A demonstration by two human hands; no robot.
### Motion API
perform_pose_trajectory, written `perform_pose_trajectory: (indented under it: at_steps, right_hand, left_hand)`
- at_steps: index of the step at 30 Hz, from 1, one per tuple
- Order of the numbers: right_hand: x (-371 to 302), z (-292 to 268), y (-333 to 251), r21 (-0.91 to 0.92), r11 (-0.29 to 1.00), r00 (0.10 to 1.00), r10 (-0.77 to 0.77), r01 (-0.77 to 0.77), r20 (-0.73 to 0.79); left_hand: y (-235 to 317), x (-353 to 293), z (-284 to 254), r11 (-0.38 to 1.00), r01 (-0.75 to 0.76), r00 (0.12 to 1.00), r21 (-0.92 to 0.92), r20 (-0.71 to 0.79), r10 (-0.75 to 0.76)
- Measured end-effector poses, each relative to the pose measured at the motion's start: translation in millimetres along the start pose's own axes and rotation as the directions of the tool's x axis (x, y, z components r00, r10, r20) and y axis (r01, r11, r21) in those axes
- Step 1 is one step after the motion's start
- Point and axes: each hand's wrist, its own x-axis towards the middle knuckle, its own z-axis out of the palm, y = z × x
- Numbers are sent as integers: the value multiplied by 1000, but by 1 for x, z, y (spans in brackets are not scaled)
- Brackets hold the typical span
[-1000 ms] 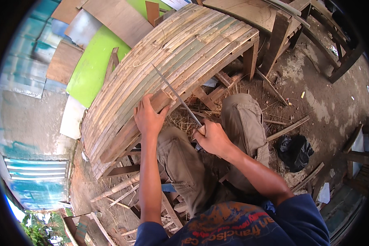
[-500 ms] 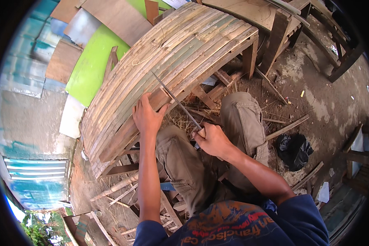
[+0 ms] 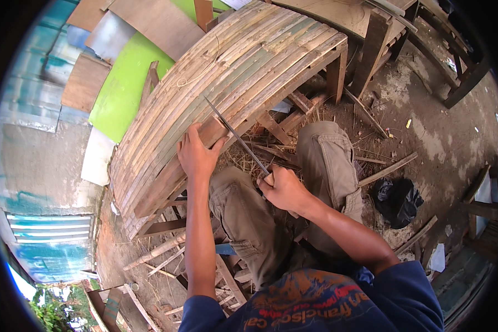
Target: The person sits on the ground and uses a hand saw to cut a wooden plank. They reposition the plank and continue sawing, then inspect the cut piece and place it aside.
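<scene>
My left hand (image 3: 196, 155) is clamped over a brown wooden board (image 3: 211, 133), with the thumb on its near side and the fingers over its far side. The board lies along the near edge of a large slatted wooden bench (image 3: 243, 66). In my right hand (image 3: 285, 191) is the pale handle of a handsaw (image 3: 240, 142). Its narrow dark blade slants up and left past the board's right end, with the tip over the slats. The blade lies against or very close to that end; I cannot tell how deep any cut runs.
My knees (image 3: 326, 149) are below the bench edge, over scattered wood scraps and shavings. A black plastic bag (image 3: 397, 202) lies on the dirt floor at right. Green and brown sheets (image 3: 122, 83) lean beyond the bench's left side. Another wooden table frame (image 3: 371, 55) stands at upper right.
My right hand and the saw have shifted slightly to the left. My left hand keeps its hold on the board, having moved only a little.
</scene>
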Motion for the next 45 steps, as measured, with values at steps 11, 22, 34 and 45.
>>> perform_pose_trajectory:
  at_steps: [11, 22, 34, 45]
  right_hand:
    - [-7, -11, -9, 87, 994, 995, -52, 60, -88]
    - [-17, -9, -19, 109, 990, 993, -74, 85, -97]
    - [0, -6, 32, -18, 992, 989, -124, 123, -81]
    - [-7, -13, 42, 134, 991, 948, 23, 21, -319]
  left_hand:
    - [-4, -2, -5, 998, 40, 997, 40, 59, -43]
    - [-2, -2, -2, 1000, 10, 1000, 5, -17, -10]
    - [-4, 4, -5, 1000, -10, 998, 23, 55, 8]
    - [-62, 54, 25, 989, -136, 991, -51, -25, 135]
